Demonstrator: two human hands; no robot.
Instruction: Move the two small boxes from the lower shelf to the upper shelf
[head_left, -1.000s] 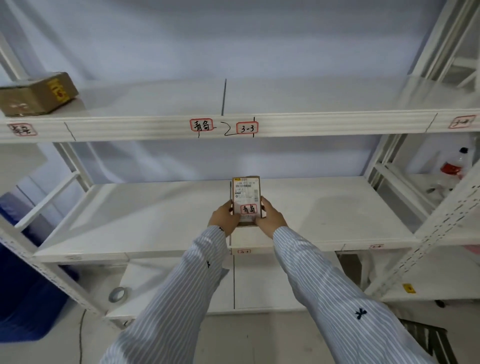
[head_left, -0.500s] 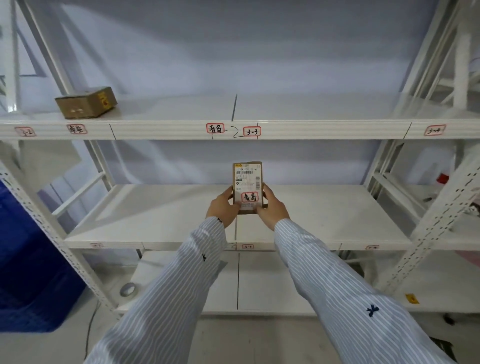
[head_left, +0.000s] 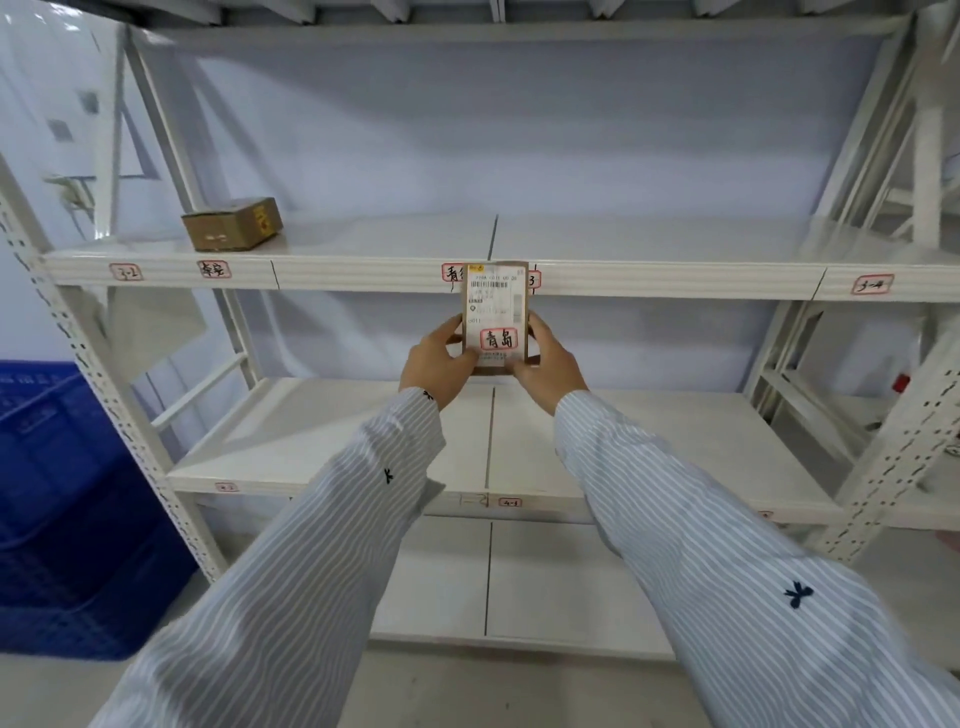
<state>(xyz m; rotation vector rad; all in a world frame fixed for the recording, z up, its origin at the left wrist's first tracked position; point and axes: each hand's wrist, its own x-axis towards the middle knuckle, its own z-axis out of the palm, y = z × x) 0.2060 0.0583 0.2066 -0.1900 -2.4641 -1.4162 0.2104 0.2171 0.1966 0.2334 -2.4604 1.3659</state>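
While arms reach forward, left hand (head_left: 435, 364) and right hand (head_left: 548, 366) clasp small box (head_left: 494, 317)

one box (head_left: 232, 223) sits on upper shelf (head_left: 363, 270) near its left end. second box (head_left: 496, 317) held between left hand (head_left: 439, 361) and right hand (head_left: 545, 364), in front of upper shelf's front edge, above lower shelf (head_left: 322, 447). crate (head_left: 57, 493) on floor left of rack.

Small brown cardboard box (head_left: 496, 317), matt, with a white paper label stuck on its face. A second brown cardboard box (head_left: 232, 223) looks dull and slightly creased. The white painted metal shelving (head_left: 675, 280) shows a smooth soft sheen. Striped blue-and-white cloth sleeves (head_left: 727, 571). Blue ribbed plastic crate (head_left: 57, 493).
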